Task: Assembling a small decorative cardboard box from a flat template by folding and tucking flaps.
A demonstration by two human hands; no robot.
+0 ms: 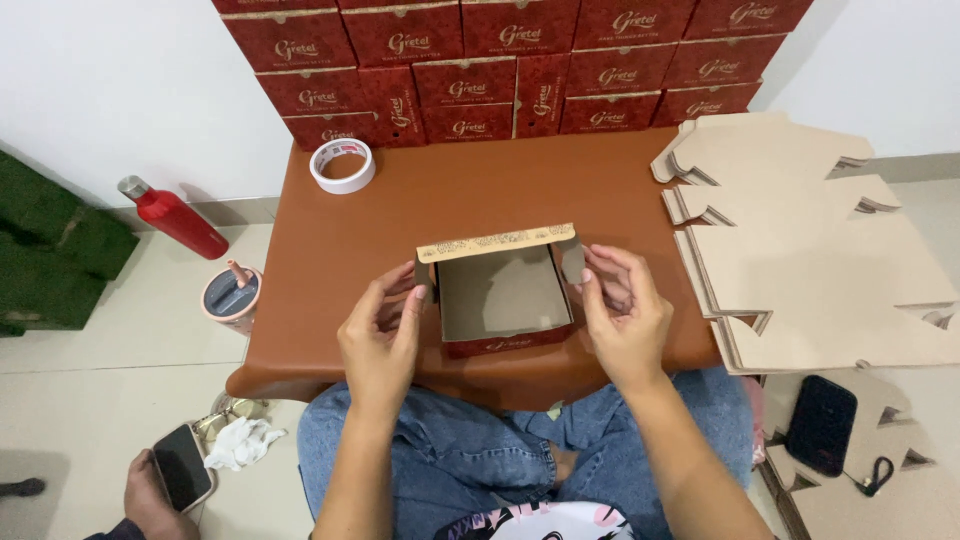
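A small cardboard box (503, 300), red outside and plain brown inside, sits open on the low brown table (470, 190) just in front of me. My left hand (383, 335) pinches its left side flap. My right hand (622, 310) holds the right side flap near the rounded tab. The back wall of the box stands upright with a patterned cream edge.
Finished red boxes (500, 65) are stacked along the wall behind the table. A tape roll (342, 165) lies at the table's back left. Flat cardboard blanks (810, 260) pile up at right. A red bottle (175, 217) and a cup (231, 297) stand left; another person's hand holds a phone (182, 466).
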